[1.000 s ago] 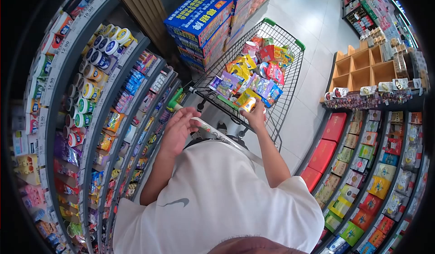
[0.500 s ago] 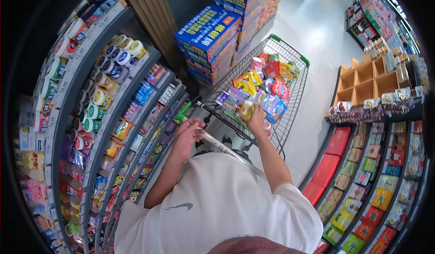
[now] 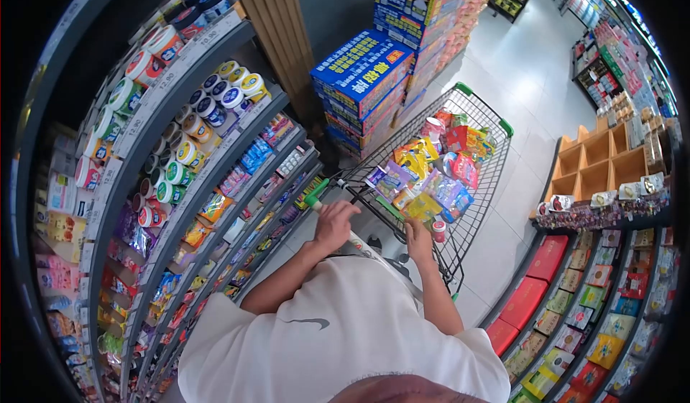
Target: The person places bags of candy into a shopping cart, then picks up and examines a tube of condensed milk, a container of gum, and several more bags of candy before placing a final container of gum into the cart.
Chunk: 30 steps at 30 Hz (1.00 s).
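Note:
A wire shopping cart (image 3: 480, 220) with green corners stands in front of me, holding a heap of colourful snack packets. My left hand (image 3: 334, 227) lies over the cart handle (image 3: 357, 242) near its green end, fingers bent around it. Just behind the load, my right hand (image 3: 420, 241) is open, its fingertips close to a yellow packet (image 3: 422, 207). A purple packet (image 3: 388, 180), yellow bags (image 3: 415, 157) and a pink-red bag (image 3: 465, 170) lie in the heap. Beside my right fingers sits a small jar with a pinkish lid (image 3: 439, 227).
Curved shelves with small tubs (image 3: 188, 153) and snack bags rise close on my left. Stacked blue boxes (image 3: 363, 69) stand ahead, left of the cart. To the right are a wooden compartment rack (image 3: 594, 155) and low shelves with red boxes (image 3: 523, 301).
My right hand has let go of the yellow packet, which now lies in the cart, and has drawn back towards me. The view has shifted, and my left hand stays at the handle.

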{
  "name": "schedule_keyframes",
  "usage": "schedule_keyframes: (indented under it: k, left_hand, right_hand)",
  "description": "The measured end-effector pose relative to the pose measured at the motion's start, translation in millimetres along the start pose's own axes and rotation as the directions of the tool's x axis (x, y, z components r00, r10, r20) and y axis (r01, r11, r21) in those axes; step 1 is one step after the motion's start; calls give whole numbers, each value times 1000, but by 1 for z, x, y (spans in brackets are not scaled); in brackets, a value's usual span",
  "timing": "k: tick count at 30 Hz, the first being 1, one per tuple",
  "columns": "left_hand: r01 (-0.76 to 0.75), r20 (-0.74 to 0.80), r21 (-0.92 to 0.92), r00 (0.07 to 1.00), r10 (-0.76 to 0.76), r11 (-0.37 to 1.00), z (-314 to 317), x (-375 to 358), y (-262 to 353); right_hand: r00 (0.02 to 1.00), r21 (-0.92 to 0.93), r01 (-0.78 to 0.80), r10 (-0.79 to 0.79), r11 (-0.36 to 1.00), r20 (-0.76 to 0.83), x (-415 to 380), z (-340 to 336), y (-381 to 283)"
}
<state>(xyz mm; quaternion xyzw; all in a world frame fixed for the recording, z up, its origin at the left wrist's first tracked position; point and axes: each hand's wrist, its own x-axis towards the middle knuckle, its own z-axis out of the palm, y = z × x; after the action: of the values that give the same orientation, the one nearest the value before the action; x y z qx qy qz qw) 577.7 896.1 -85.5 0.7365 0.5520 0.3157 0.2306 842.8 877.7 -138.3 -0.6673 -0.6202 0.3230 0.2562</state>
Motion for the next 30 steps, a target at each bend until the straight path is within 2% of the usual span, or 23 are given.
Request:
schedule_keyframes:
  k: [1,4,5,7,13,15,22,23,24,30]
  left_hand:
    - [-90,27,106,996,87,990,1,2,1]
    - [-47,33,157,999,43,986,22,-1,-15]
    - [-11,91,181,996,-6,983,22,0,-14]
    - [14,118,223,992,-41,975,25,2,-14]
    - [-40,192,319,981,-23,947,34,1,-22]
    - [-42,169,319,985,-14,947,36,2,-22]
    - [-52,107,289,994,21,956,41,9,-24]
    - [-49,89,288,996,25,956,42,9,-24]
    - [-49,72,286,997,29,957,43,10,-24]
    - [-51,16,269,999,49,962,44,12,-16]
  right_hand:
    - [999,-7,-40,40,999,-10,-2,-2,0]
    - [998,-71,42,-45,997,-41,1,7,19]
    - [994,-97,88,-94,991,-62,1,7,18]
    - [999,-73,29,-30,997,-19,1,6,17]
    - [981,-67,162,-168,984,-97,3,6,20]
    - [986,-37,144,-146,989,-79,4,5,20]
    - [974,-133,206,-216,970,-68,9,6,28]
    - [976,-139,202,-212,970,-59,11,3,25]
    - [990,-127,129,-136,983,-46,10,-1,16]
    - [995,-129,100,-101,987,5,18,-1,31]
